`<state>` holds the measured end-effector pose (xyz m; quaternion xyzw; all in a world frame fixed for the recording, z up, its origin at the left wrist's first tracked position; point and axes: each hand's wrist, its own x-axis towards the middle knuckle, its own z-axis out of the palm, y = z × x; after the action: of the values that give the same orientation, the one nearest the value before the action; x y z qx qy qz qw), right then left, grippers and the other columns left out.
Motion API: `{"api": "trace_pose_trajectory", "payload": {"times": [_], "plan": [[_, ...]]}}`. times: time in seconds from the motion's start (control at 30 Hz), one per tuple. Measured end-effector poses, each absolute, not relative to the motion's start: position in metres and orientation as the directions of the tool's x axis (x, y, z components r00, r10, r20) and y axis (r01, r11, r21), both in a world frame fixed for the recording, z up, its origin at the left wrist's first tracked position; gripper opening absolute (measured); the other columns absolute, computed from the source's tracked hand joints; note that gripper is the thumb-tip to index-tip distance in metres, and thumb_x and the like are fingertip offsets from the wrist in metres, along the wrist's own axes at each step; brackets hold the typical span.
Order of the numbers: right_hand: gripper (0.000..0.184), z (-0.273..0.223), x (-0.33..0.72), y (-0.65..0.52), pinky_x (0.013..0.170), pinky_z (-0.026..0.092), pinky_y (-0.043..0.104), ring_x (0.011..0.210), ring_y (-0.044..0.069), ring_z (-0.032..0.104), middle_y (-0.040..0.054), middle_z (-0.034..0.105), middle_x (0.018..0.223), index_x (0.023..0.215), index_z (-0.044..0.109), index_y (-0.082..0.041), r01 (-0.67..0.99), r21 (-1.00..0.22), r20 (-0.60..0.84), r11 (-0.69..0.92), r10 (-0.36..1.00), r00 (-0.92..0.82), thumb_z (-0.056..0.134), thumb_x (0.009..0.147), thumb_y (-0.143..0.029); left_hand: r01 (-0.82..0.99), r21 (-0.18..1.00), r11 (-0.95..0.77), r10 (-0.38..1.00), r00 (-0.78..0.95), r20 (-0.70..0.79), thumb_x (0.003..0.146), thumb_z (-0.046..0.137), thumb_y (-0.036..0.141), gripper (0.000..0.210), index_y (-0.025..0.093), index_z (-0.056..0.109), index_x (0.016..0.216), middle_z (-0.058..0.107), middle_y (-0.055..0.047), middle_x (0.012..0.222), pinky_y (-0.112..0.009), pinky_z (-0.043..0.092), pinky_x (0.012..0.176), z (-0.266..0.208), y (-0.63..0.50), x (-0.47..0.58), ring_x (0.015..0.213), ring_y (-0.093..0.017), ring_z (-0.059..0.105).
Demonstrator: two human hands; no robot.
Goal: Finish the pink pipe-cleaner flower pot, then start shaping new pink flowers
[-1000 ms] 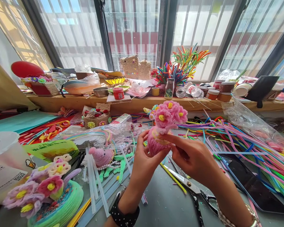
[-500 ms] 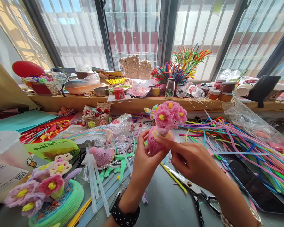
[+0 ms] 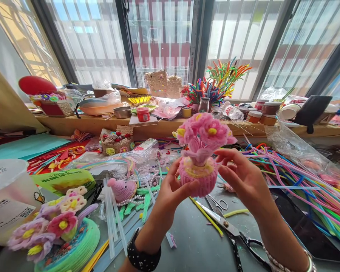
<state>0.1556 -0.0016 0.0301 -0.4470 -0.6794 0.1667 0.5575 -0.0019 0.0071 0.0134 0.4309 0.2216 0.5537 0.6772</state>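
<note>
A pink pipe-cleaner flower pot (image 3: 198, 179) is raised above the grey table, upright, with several fluffy pink flowers (image 3: 205, 130) with yellow centres standing in it. My left hand (image 3: 175, 192) grips the pot from its left side and underneath, thumb across the front. Close by the pot's right side is my right hand (image 3: 240, 173), fingers apart and curved toward it; whether the fingertips touch it I cannot tell. Beneath the hands lie large open scissors (image 3: 229, 226), a smaller pair of scissors (image 3: 222, 204) and yellow pipe cleaners (image 3: 209, 221).
Loose coloured pipe cleaners (image 3: 297, 177) and a dark phone (image 3: 306, 226) lie at right. Left are glue sticks (image 3: 110, 219), a pink crocheted piece (image 3: 123, 189), a green flower craft (image 3: 85, 241) and a plastic cup (image 3: 8, 204). Jars (image 3: 255, 116) line the windowsill behind.
The pot has turned and come lower and nearer, showing its front and flower stems. My right hand has drawn back to the right from the pot's rim, its fingers spreading.
</note>
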Motion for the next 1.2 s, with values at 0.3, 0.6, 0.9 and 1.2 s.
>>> {"api": "trace_pose_trajectory", "payload": {"times": [0.3, 0.6, 0.9, 1.2], "plan": [[0.052, 0.025, 0.145, 0.003, 0.086, 0.047, 0.037, 0.101, 0.022, 0.056, 0.0077, 0.058, 0.111, 0.113, 0.048, -0.021, 0.356, -0.775, 0.482, 0.522, 0.853, -0.201, 0.069, 0.068, -0.033, -0.534, 0.845, 0.023, 0.949, 0.277, 0.149, 0.064, 0.07, 0.035, 0.063, 0.017, 0.044, 0.118, 0.062, -0.012, 0.109, -0.037, 0.044, 0.083, 0.01, 0.009, -0.005, 0.098, -0.027, 0.059], [0.048, 0.024, 0.14, -0.002, 0.092, 0.042, 0.041, 0.113, 0.023, 0.046, 0.0069, 0.049, 0.122, 0.118, 0.045, -0.027, 0.429, -0.632, 0.692, 0.646, 0.719, -0.065, 0.063, 0.074, -0.031, -0.621, 0.777, 0.104, 0.916, 0.364, 0.168, 0.076, 0.059, 0.039, 0.05, 0.019, 0.047, 0.12, 0.057, -0.009, 0.121, -0.032, 0.043, 0.089, 0.007, 0.015, -0.011, 0.111, -0.023, 0.052], [0.022, 0.031, 0.137, -0.012, 0.088, 0.042, 0.04, 0.112, 0.023, 0.042, 0.0051, 0.042, 0.119, 0.099, 0.061, -0.028, 0.597, -0.419, 0.824, 0.684, 0.563, -0.067, 0.055, 0.079, -0.022, -0.642, 0.76, 0.105, 0.902, 0.383, 0.199, 0.081, 0.053, 0.035, 0.048, 0.023, 0.044, 0.126, 0.058, -0.006, 0.119, -0.03, 0.044, 0.089, 0.004, 0.014, -0.012, 0.114, -0.021, 0.05], [0.034, 0.027, 0.141, -0.006, 0.093, 0.039, 0.045, 0.117, 0.025, 0.042, 0.0068, 0.045, 0.121, 0.11, 0.053, -0.028, 0.519, -0.505, 0.802, 0.69, 0.597, -0.013, 0.058, 0.077, -0.026, -0.659, 0.741, 0.127, 0.908, 0.377, 0.18, 0.081, 0.052, 0.037, 0.042, 0.021, 0.051, 0.12, 0.059, -0.007, 0.118, -0.03, 0.044, 0.087, 0.0, 0.016, -0.013, 0.108, -0.021, 0.054]]}}
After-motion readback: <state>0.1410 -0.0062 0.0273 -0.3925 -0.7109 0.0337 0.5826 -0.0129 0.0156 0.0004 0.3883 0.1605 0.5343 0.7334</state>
